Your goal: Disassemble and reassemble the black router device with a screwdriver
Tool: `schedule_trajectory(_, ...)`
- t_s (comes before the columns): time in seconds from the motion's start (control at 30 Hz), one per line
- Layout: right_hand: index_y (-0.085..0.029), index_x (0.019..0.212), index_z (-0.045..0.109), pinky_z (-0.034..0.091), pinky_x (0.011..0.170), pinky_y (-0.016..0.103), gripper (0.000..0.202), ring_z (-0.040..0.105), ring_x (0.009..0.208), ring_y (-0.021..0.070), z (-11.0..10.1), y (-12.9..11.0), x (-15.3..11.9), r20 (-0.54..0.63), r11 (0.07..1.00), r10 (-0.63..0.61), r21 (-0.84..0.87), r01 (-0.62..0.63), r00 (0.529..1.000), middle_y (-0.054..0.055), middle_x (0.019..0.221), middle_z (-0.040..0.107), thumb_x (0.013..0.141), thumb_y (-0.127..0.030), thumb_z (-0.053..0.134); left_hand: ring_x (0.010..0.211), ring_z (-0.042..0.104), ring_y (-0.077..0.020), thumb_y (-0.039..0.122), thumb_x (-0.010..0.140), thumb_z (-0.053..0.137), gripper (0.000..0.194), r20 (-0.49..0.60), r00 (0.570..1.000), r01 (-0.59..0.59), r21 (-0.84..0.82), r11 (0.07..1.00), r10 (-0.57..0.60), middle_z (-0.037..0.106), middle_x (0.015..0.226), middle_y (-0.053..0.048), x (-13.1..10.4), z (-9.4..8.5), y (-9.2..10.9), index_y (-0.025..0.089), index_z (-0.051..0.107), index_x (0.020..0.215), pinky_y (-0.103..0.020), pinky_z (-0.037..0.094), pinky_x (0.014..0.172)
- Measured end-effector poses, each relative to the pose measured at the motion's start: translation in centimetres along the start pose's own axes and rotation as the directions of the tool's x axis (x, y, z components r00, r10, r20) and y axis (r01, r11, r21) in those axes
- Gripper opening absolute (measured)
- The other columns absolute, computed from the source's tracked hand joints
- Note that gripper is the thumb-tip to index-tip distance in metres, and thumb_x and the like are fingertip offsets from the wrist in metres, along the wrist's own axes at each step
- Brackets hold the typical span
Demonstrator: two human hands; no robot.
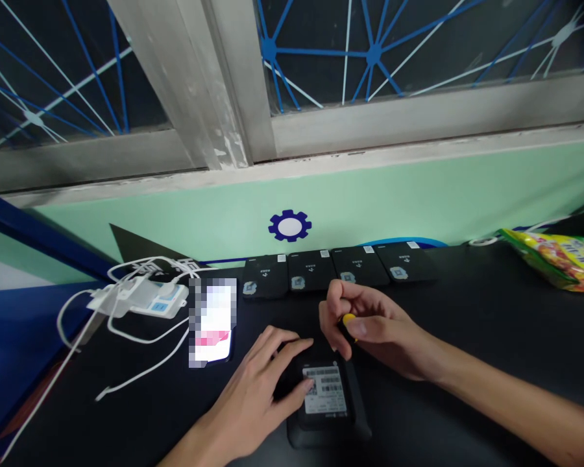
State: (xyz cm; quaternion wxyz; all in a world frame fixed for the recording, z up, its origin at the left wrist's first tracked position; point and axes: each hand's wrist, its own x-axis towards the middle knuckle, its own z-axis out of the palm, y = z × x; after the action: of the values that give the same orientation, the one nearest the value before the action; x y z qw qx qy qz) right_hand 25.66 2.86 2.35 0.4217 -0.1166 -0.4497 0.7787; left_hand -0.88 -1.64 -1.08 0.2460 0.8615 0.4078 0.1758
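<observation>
A small black device (328, 405) with a white barcode label lies on the dark table near the front. My left hand (263, 389) rests flat on its left side, fingers spread over its top edge and thumb by the label. My right hand (370, 331) hovers just above the device's far end, fingers closed around a small yellow-tipped tool (349, 320) that points down at it.
Several identical black devices (338, 269) stand in a row against the green wall. A lit phone (214, 324) lies left of my hands, beside a white power strip (146, 298) with loose white cables. A yellow snack bag (559, 256) sits at the far right.
</observation>
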Motion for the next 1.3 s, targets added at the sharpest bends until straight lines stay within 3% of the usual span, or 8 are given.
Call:
schedule_trajectory(0.17, -0.014, 0.096, 0.076, 0.045, 0.076, 0.031, 0.023, 0.061, 0.079, 0.0173, 0.6, -0.2, 0.1, -0.007, 0.999, -0.012, -0.052, 0.011, 1.0, 0.007, 0.098, 0.067, 0.104, -0.035, 0.073, 0.128, 0.066, -0.0311, 0.028, 0.11, 0.067, 0.048, 0.003, 1.0, 0.01, -0.004, 1.0, -0.01, 0.064, 0.142, -0.009, 0.0, 0.0, 0.0, 0.034, 0.055, 0.157, -0.055, 0.06, 0.114)
schedule_trajectory(0.37, -0.013, 0.099, 0.074, 0.036, 0.07, 0.031, 0.045, 0.044, 0.065, 0.0153, 1.5, -0.4, -0.3, -0.015, 0.994, 0.045, -0.103, -0.046, 0.999, 0.001, 0.076, 0.054, 0.118, -0.043, 0.046, 0.13, 0.065, -0.0313, 0.028, 0.108, 0.069, 0.051, 0.003, 1.0, 0.031, -0.015, 0.999, -0.031, 0.062, 0.143, -0.01, 0.0, 0.1, 0.1, 0.033, 0.055, 0.157, -0.051, 0.064, 0.109)
schedule_trajectory(0.5, -0.017, 0.1, 0.065, 0.03, 0.069, 0.031, 0.031, 0.034, 0.065, 0.0139, 1.6, -0.1, -0.3, -0.045, 0.998, 0.012, -0.064, -0.015, 0.999, -0.001, 0.082, 0.05, 0.112, -0.045, 0.058, 0.128, 0.067, -0.0304, 0.027, 0.108, 0.069, 0.051, 0.007, 0.999, 0.04, -0.032, 0.999, -0.04, 0.062, 0.142, -0.01, -0.1, 0.1, 0.2, 0.032, 0.055, 0.157, -0.05, 0.065, 0.108)
schedule_trajectory(0.63, -0.019, 0.1, 0.061, 0.033, 0.073, 0.032, 0.017, 0.041, 0.07, 0.0165, 1.1, 0.4, -0.4, -0.02, 1.0, -0.015, -0.02, 0.014, 1.0, -0.001, 0.08, 0.055, 0.103, -0.035, 0.067, 0.127, 0.068, -0.0285, 0.026, 0.108, 0.069, 0.051, 0.004, 0.999, 0.032, -0.042, 0.999, -0.032, 0.062, 0.14, -0.008, -0.1, 0.0, 0.2, 0.033, 0.055, 0.156, -0.049, 0.063, 0.111)
schedule_trajectory(0.77, -0.015, 0.09, 0.071, 0.04, 0.083, 0.034, 0.028, 0.051, 0.085, 0.0203, 1.1, 0.2, -0.4, -0.031, 0.99, -0.027, -0.14, 0.022, 0.999, 0.007, 0.094, 0.061, 0.106, -0.038, 0.065, 0.128, 0.067, -0.028, 0.025, 0.107, 0.07, 0.052, 0.004, 1.0, 0.027, -0.042, 0.999, -0.026, 0.062, 0.139, -0.008, 0.0, 0.1, 0.0, 0.033, 0.055, 0.156, -0.048, 0.063, 0.11)
schedule_trajectory(0.9, -0.017, 0.103, 0.071, 0.04, 0.078, 0.033, 0.026, 0.05, 0.073, 0.0177, 1.4, 0.1, -0.4, -0.045, 0.997, 0.018, -0.072, -0.021, 0.999, 0.002, 0.083, 0.061, 0.11, -0.04, 0.064, 0.127, 0.067, -0.029, 0.028, 0.108, 0.07, 0.051, -0.011, 1.0, 0.013, -0.041, 0.999, -0.014, 0.063, 0.14, -0.009, 0.0, 0.2, -0.2, 0.034, 0.056, 0.156, -0.049, 0.063, 0.109)
schedule_trajectory(1.1, -0.014, 0.082, 0.071, 0.032, 0.067, 0.033, 0.057, 0.04, 0.065, 0.0159, 1.7, 0.3, -0.4, -0.046, 0.986, 0.02, -0.163, -0.027, 0.999, 0.001, 0.076, 0.052, 0.119, -0.046, 0.041, 0.126, 0.068, -0.0293, 0.03, 0.108, 0.069, 0.048, -0.011, 1.0, 0.017, -0.059, 0.998, -0.017, 0.064, 0.138, -0.009, -0.1, 0.3, -0.2, 0.034, 0.057, 0.154, -0.048, 0.064, 0.108)
schedule_trajectory(1.3, -0.02, 0.1, 0.06, 0.032, 0.073, 0.033, 0.025, 0.035, 0.066, 0.0159, 1.7, 0.1, -0.4, -0.094, 0.998, -0.002, -0.056, -0.003, 0.996, -0.002, 0.077, 0.051, 0.107, -0.044, 0.06, 0.12, 0.07, -0.0285, 0.03, 0.108, 0.069, 0.047, -0.032, 0.999, 0.003, -0.034, 0.999, -0.004, 0.066, 0.136, -0.008, 0.1, 0.1, 0.0, 0.034, 0.059, 0.154, -0.047, 0.066, 0.105)
